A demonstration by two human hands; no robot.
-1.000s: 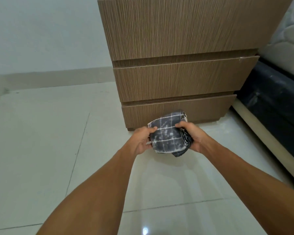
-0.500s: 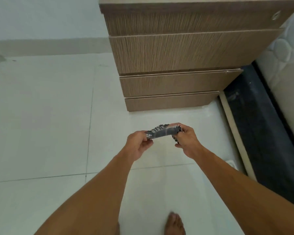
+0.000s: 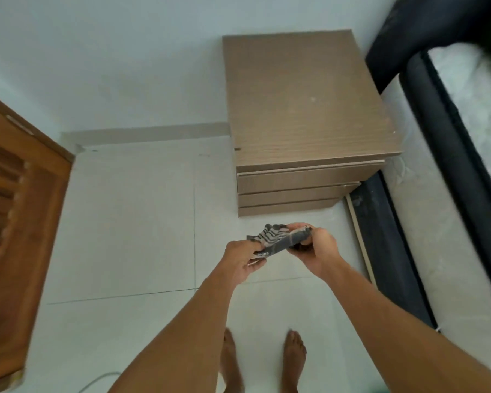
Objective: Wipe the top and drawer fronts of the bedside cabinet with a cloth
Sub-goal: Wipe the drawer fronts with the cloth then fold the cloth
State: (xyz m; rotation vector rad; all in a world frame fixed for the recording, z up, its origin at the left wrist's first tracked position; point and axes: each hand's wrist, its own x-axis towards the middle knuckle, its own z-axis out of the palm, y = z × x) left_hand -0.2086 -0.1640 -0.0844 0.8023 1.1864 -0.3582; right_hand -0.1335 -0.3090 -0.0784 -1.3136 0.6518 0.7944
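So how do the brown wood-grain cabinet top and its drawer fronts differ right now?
The brown wood-grain cabinet top is a broad flat panel facing up, with pale specks; the drawer fronts are narrow vertical strips, stacked and foreshortened, with no marks visible. Both share the same finish, and neither touches the dark checked cloth.

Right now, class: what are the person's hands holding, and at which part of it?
A dark checked cloth, folded up. The left hand pinches its left end and the right hand grips its right end; it hangs above the floor, short of the cabinet.
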